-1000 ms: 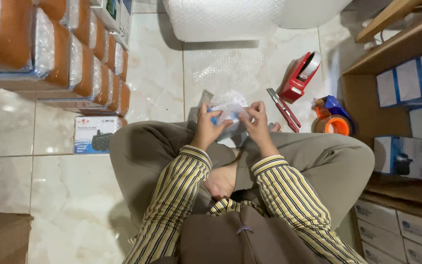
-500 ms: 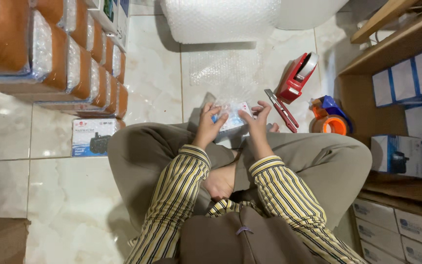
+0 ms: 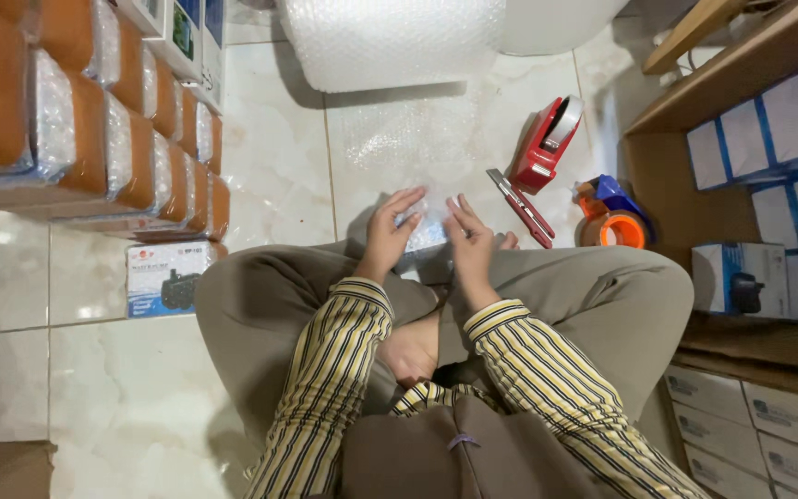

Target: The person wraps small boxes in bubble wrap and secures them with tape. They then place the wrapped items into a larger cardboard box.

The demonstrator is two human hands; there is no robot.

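Both hands are down on the job: the left hand (image 3: 390, 231) lies flat with fingers spread, the right hand (image 3: 471, 236) likewise open-palmed, each pressing on a small bubble-wrapped parcel (image 3: 425, 233) that sits between them on the floor tiles (image 3: 270, 176), just ahead of the crossed legs. Neither hand is gripping; they pin the wrap down. Under the parcel a clear bubble-wrap sheet (image 3: 417, 139) runs forward to the big roll (image 3: 390, 37). To do this fold well, I judge the palms should keep even pressure so the wrap stays tight and the edges meet squarely. One hand has to hold the seam while the other goes for tape. Handy for that: the red tape dispenser (image 3: 547, 143) and a red-handled cutter (image 3: 519, 208) lie near the right hand, an orange tape roll (image 3: 613, 226) beyond.
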